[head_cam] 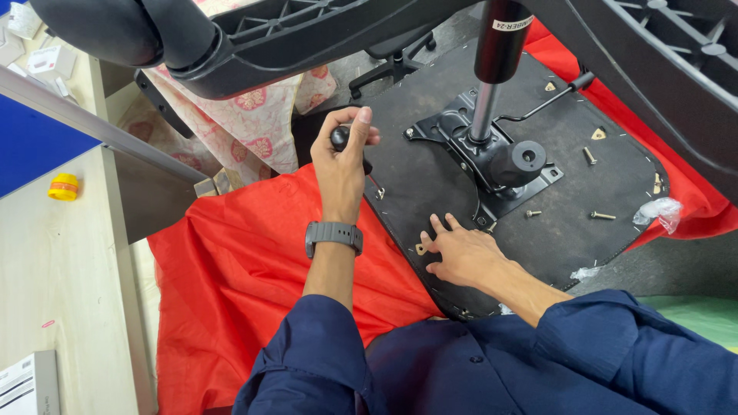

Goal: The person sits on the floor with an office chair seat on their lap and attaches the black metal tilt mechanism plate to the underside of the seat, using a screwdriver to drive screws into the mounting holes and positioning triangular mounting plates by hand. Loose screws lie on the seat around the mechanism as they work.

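Note:
An upturned office chair seat [584,192] lies black underside up on a red cloth [246,261]. A black metal mechanism plate [492,157] with a gas cylinder [492,69] is mounted at its middle. My left hand [342,157] grips the black handle of a screwdriver [342,138], its shaft pointing down at the seat's left edge. My right hand [461,253] rests flat on the seat's near edge, fingers spread beside a small bracket [420,249]. Three loose bolts [602,216] lie on the seat to the right of the mechanism.
A black chair base and armrest [254,38] hang overhead at the top. A pale desk [61,277] with a yellow cap [64,186] lies to the left. A crumpled plastic bag [659,211] sits at the seat's right edge. A flowered cloth [246,123] lies behind.

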